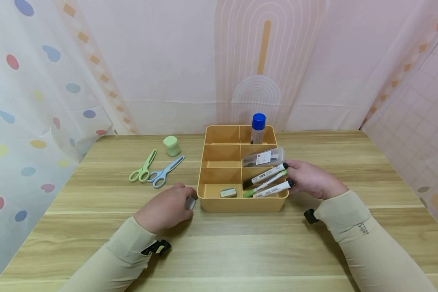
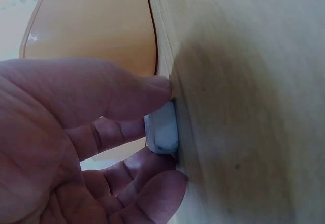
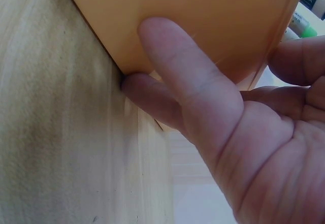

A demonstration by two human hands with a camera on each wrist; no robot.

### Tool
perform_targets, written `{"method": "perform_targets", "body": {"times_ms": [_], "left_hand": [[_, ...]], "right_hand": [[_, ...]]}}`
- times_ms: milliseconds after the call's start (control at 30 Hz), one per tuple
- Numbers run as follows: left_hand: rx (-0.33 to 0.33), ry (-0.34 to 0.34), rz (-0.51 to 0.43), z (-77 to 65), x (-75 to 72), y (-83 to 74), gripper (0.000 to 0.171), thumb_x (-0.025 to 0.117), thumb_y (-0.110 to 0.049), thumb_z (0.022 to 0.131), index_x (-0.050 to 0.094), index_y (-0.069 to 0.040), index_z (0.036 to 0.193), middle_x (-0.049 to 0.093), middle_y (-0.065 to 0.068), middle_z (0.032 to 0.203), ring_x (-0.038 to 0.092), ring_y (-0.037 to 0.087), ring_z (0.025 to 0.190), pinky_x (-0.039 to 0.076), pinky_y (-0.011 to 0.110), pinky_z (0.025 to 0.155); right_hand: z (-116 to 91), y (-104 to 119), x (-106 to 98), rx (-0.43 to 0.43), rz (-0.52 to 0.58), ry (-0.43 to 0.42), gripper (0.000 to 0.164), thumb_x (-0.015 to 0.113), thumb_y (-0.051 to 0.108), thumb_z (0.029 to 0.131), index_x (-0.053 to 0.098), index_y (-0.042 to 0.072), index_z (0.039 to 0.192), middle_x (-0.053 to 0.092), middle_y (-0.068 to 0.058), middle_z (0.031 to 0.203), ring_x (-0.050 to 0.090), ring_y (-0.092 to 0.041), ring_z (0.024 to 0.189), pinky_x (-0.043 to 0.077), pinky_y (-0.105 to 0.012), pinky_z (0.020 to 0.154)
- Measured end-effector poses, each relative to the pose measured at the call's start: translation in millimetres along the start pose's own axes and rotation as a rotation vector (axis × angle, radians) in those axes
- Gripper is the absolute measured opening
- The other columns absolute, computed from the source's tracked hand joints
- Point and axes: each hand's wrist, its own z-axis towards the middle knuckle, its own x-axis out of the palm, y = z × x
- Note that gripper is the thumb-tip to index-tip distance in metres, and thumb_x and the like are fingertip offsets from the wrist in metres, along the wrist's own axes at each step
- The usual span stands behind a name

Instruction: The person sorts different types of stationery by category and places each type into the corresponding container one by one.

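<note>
A tan six-compartment organizer box (image 1: pixel 242 205) stands on the table. Beside its lower left corner, my left hand (image 1: pixel 168 209) pinches a small whitish block like an eraser (image 2: pixel 163 127) between thumb and fingers, close to the tabletop. The right hand (image 1: pixel 314 178) rests on the box's right outer wall, its digits laid against the side in the right wrist view. White markers (image 1: pixel 273 189) and a green-white pen (image 1: pixel 266 183) lean in the front right compartment. Another small block (image 1: pixel 228 192) lies in the front left one. A clear case (image 1: pixel 264 157) sits in the middle right compartment.
Behind the case stands a blue-capped tube (image 1: pixel 258 127). Left of the box lie green scissors (image 1: pixel 144 170) and blue scissors (image 1: pixel 166 172), near a green rounded block (image 1: pixel 172 146). A patterned curtain (image 1: pixel 168 61) hangs behind the wooden table (image 1: pixel 222 251).
</note>
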Motion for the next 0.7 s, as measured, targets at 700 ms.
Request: {"method": "perform_targets", "body": {"times_ms": [700], "left_hand": [[-0.047, 0.006, -0.075, -0.3, -2.1, 3.1, 0.041, 0.077, -0.006, 0.078, 0.068, -0.013, 0.118, 0.062, 0.005, 0.106, 0.059, 0.019, 0.088, 0.054, 0.04, 0.081]], "right_hand": [[0.2, -0.1, -0.5, 0.003, -0.004, 0.011, 0.054, 0.026, 0.012, 0.111, 0.024, -0.012, 0.159, 0.05, -0.034, 0.148, 0.063, -0.025, 0.118, 0.058, -0.044, 0.1]]}}
